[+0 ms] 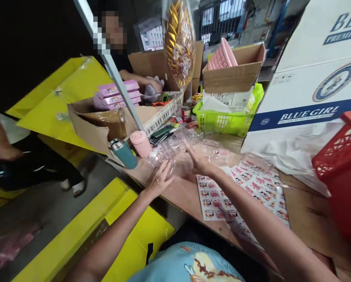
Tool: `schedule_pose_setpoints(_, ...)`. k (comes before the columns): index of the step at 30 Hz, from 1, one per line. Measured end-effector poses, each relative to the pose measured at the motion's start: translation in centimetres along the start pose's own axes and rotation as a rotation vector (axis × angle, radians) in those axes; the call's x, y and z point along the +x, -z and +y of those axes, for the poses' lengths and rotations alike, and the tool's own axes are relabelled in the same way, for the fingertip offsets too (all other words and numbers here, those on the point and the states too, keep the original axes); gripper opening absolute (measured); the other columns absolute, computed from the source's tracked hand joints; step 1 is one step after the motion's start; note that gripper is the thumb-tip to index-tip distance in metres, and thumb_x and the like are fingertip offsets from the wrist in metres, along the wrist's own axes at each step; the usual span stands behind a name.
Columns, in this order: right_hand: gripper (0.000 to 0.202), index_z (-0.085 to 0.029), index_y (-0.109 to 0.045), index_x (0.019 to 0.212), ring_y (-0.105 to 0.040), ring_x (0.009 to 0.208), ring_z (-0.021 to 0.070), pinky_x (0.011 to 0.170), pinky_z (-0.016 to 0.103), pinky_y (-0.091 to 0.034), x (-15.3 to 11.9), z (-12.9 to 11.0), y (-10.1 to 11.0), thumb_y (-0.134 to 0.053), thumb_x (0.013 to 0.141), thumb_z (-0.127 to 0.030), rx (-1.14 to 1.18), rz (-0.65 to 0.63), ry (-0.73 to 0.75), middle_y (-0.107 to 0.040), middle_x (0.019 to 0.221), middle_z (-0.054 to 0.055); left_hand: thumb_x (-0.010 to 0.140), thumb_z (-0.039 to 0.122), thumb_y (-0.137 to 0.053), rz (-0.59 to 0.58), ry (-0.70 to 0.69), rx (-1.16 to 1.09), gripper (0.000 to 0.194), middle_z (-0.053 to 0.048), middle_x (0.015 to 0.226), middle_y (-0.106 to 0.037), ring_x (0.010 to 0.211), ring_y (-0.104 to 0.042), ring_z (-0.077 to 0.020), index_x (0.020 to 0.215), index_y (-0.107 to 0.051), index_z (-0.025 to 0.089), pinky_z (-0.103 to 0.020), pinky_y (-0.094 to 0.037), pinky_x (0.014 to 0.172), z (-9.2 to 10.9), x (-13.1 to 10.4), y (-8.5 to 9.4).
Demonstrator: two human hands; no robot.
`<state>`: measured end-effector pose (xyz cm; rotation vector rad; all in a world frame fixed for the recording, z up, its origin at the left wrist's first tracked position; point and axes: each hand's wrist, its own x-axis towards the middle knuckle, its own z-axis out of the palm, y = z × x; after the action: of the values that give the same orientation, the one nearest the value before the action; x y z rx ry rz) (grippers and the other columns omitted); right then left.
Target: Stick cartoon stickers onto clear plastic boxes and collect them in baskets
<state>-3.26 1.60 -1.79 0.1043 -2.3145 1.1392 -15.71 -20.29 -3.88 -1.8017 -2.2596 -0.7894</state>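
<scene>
Over the near side of the tabletop, my left hand (160,180) is open, its fingers stretched out against a heap of clear plastic packaging (175,145). My right hand (199,161) reaches in from the other side, open, index finger extended and thumb apart, at the right edge of the same heap. Whether its fingertips touch the plastic I cannot tell. Sheets of printed stickers (213,197) with pink and orange figures lie under and beside my right forearm. Just beyond my left hand stand a pink lidded cup (141,143) and a teal bottle (124,153).
A lime basket (222,119) holding a carton stands at the back, near a wrapped gold ornament (180,43). A red basket (337,152) and a large white carton (307,74) border the right. A metal post (113,70) rises at left. Two other people are beyond the table.
</scene>
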Motion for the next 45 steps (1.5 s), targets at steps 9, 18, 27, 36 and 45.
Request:
schedule_pose_setpoints(9, 0.121, -0.032, 0.001, 0.158, -0.030, 0.145, 0.0354, 0.118, 0.053, -0.027, -7.3, -8.3, 7.0, -0.083, 0.071, -0.021, -0.183, -0.158, -0.171, -0.029, 0.160, 0.010, 0.090, 0.043, -0.060, -0.524, 0.511, -1.507, 0.036, -0.012, 0.090, -0.074, 0.077, -0.070, -0.0188, 0.097, -0.073, 0.011, -0.027, -0.054, 0.069, 8.6, 7.8, -1.0)
schedule_pose_setpoints(18, 0.111, -0.036, 0.006, 0.157, -0.044, 0.136, 0.0320, 0.115, 0.054, -0.035, -15.0, -9.6, 9.1, -0.075, 0.083, -0.033, 0.037, 0.163, -0.424, -0.031, 0.158, 0.010, 0.078, 0.019, -0.073, -0.757, 0.919, -2.081, 0.020, -0.001, 0.080, -0.074, 0.072, -0.069, -0.0112, 0.097, -0.071, 0.016, -0.021, -0.055, 0.070, 14.6, 7.3, -6.7)
schedule_pose_setpoints(27, 0.086, -0.037, -0.028, 0.151, -0.056, 0.065, 0.0189, 0.061, 0.035, -0.053, -18.6, -13.8, 8.9, -0.077, 0.081, -0.041, 0.772, 0.419, -0.767, -0.059, 0.081, 0.003, 0.084, 0.019, -0.067, -0.562, 0.718, -1.925, 0.023, -0.007, 0.113, -0.074, 0.108, -0.069, -0.0235, 0.107, -0.074, 0.018, -0.042, -0.052, 0.100, 16.5, 7.8, -6.9)
schedule_pose_setpoints(36, 0.068, -0.036, -0.034, 0.143, -0.047, 0.051, 0.0073, 0.053, 0.028, -0.054, -19.8, -12.0, 6.9, -0.071, 0.086, -0.043, 1.119, 0.329, -0.812, -0.051, 0.078, -0.003, 0.082, 0.018, -0.069, -0.513, 0.707, -1.865, 0.020, -0.007, 0.110, -0.075, 0.107, -0.069, -0.0237, 0.100, -0.076, 0.017, -0.044, -0.051, 0.102, 16.8, 6.9, -7.7)
schedule_pose_setpoints(45, 0.068, -0.032, -0.028, 0.145, -0.042, 0.048, 0.0057, 0.049, 0.024, -0.053, -19.5, -11.4, 6.3, -0.067, 0.090, -0.041, 1.173, 0.346, -0.794, -0.049, 0.071, -0.006, 0.081, 0.017, -0.071, -0.510, 0.729, -1.838, 0.012, -0.005, 0.106, -0.076, 0.103, -0.070, -0.0231, 0.092, -0.075, 0.017, -0.044, -0.054, 0.098, 16.9, 6.4, -7.4)
